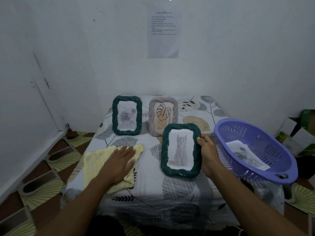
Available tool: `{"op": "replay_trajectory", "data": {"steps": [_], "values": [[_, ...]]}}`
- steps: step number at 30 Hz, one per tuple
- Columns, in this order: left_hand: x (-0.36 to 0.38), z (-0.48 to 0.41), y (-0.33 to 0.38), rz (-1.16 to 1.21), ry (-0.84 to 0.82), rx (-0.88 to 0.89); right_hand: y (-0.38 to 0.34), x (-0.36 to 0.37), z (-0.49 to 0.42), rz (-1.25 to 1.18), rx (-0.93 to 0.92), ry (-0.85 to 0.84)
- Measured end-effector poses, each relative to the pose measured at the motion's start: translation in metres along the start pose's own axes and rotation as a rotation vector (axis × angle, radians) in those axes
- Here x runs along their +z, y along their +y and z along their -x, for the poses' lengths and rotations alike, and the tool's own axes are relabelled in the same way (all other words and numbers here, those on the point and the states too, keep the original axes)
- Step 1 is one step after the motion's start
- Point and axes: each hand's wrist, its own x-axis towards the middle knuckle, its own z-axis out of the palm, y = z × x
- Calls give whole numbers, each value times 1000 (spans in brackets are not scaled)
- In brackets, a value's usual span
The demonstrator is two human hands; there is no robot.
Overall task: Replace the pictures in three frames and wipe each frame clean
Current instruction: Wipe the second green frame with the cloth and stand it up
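Note:
My right hand (207,155) grips the right edge of a dark green rope-pattern frame (181,172) holding a cat picture, tilted upright over the table's middle. My left hand (119,161) lies flat, fingers straight, on a yellow striped cloth (95,166) at the table's left. Behind stand a second green frame (127,114) with a rose picture and a beige frame (163,114) with a leaf drawing, both upright near the wall.
A purple plastic basket (255,149) holding loose printed pictures (247,155) sits tilted at the table's right edge. The table wears a leaf-print cover (153,186). Cardboard boxes (296,133) stand on the floor at right; a paper sheet (163,31) hangs on the wall.

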Motion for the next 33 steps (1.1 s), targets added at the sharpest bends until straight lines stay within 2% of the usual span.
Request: {"op": "replay_trajectory", "data": {"steps": [2,4,6,8,11,13,19,23,29,33], "values": [[-3,-3,5,2,33,-8,0,2,0,14,2,-11],[-9,-11,21,-43,174,12,-1,1,-1,15,3,-27],[-20,-23,51,74,323,12,-1,-1,-4,4,0,-58],[-34,-39,91,460,303,-32,-4,-2,-6,-33,-5,-83],[-53,-66,141,1192,86,-273,-13,-7,-8,-88,-35,-108],[-58,-80,155,1407,56,-378,-19,-15,-13,-88,-41,-99],[-54,-114,168,1547,49,-378,-32,-35,-39,-23,14,-116],[-60,-142,174,1539,73,-351,-60,-39,-67,-51,74,-100],[-73,-194,186,1546,70,-278,-99,-44,-115,-78,66,-87],[-69,-222,193,1464,100,-348,-99,-46,-147,-94,110,-46]]}}
